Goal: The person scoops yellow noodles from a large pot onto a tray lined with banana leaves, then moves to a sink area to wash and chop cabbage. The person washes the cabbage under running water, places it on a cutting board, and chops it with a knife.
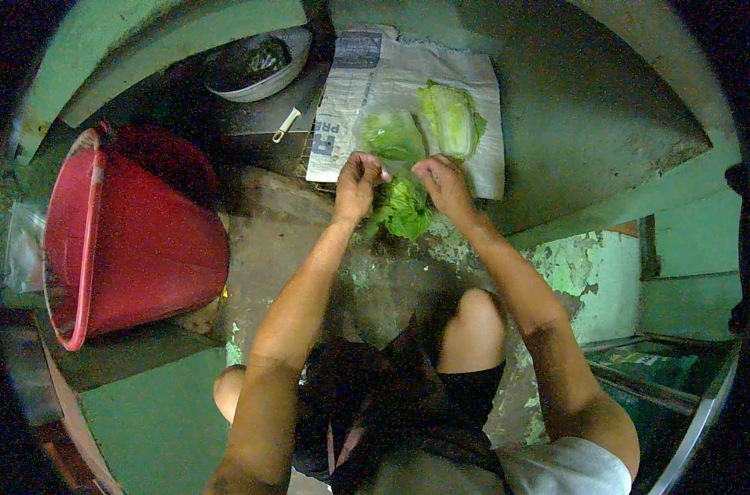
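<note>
A clear plastic bag with a pale green leafy vegetable inside lies on a flattened white woven sack. Loose green leaves stick out of the bag on the side towards me. My left hand pinches the bag's left edge near these leaves. On the other side, the curled fingers of my right hand appear to grip the bag's right edge; the thin film is hard to see there. Another head of leafy vegetable, like napa cabbage, rests on the sack beyond my right hand.
A large red plastic tub lies tipped on its side at the left. Behind it stands a pale basin with dark contents and some greens. A white-handled tool lies left of the sack. Green walls enclose the right side.
</note>
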### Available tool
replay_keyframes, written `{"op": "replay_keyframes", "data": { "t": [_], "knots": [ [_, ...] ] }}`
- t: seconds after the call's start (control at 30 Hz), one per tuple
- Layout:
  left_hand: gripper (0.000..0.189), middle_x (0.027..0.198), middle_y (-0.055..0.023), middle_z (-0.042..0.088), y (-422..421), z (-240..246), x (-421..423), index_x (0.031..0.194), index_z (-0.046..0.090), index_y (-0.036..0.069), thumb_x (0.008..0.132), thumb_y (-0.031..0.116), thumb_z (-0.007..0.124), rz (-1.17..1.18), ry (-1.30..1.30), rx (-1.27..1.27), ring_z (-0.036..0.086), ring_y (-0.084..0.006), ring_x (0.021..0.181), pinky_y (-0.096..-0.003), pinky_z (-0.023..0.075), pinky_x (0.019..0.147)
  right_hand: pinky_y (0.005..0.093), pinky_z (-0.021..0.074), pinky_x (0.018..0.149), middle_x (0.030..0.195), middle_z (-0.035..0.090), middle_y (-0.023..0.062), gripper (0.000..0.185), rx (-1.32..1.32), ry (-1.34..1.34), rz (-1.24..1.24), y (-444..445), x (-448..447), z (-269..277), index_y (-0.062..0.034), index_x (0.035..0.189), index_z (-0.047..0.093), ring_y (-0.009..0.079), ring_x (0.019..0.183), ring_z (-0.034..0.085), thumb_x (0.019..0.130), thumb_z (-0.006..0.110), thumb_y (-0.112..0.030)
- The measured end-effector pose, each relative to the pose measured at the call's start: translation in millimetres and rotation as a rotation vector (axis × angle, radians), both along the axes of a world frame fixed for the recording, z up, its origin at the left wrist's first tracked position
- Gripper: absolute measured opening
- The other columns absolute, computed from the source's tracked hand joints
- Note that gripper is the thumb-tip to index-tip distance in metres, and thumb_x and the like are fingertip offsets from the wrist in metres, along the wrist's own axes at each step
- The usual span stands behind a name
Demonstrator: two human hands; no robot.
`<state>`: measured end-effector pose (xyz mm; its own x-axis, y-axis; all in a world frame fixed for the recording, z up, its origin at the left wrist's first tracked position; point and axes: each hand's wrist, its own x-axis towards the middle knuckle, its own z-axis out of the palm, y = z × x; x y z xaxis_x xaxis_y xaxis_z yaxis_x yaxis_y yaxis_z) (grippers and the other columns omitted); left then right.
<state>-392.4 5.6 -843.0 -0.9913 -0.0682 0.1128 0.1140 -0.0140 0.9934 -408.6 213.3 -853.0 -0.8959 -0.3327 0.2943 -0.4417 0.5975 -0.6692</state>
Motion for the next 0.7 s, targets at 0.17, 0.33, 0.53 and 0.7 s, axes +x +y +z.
{"op": "replay_keyframes", "data": {
  "t": [0.17,0.33,0.53,0.7],
  "knots": [
    [0.008,0.088,-0.0023,0.055,5,10,-29,0.096,0.05,0.007,0.1,0.013,0.051,0.023,-0.081,0.082,0.053,-0.012,0.076,-0.0281,0.0465,0.071,0.0381,0.048,0.083,0.107,0.062,0.0157,0.024,-0.273,0.103,0.013,-30,-25,1,-0.0047,0.111,0.06,0.033,0.092,0.061,0.093,0.059,-0.021],
    [0.027,0.086,-0.0062,0.06,-3,26,-62,0.108,0.055,0.006,0.092,0.026,0.061,-0.121,0.2,-0.389,0.058,-0.018,0.082,-0.0329,0.0472,0.074,0.0407,0.0481,0.082,0.102,0.064,0.0192,0.025,-0.205,0.017,-0.116,-43,-50,3,-0.0039,0.113,0.059,0.0363,0.09,0.062,0.095,0.054,-0.021],
    [0.047,0.102,-0.0224,0.067,-18,45,-90,0.108,0.063,0.005,0.083,0.046,0.066,-0.376,-0.016,-1.2,0.065,-0.0357,0.094,-0.043,0.0514,0.083,0.0307,0.0454,0.071,0.081,0.061,0.0061,0.026,-0.463,-0.241,-0.014,-52,-77,4,-0.0036,0.099,0.061,0.0164,0.076,0.056,0.093,0.048,-0.025],
    [0.055,0.098,-0.0233,0.068,-27,43,-86,0.103,0.068,0.004,0.088,0.056,0.057,-0.344,0.164,-1.233,0.063,-0.0424,0.095,-0.048,0.0505,0.085,0.0354,0.0437,0.079,0.088,0.058,0.0094,0.032,-0.431,-0.432,-0.076,-67,-75,-7,-0.0031,0.101,0.059,0.022,0.084,0.054,0.094,0.044,-0.03]
  ]
}}
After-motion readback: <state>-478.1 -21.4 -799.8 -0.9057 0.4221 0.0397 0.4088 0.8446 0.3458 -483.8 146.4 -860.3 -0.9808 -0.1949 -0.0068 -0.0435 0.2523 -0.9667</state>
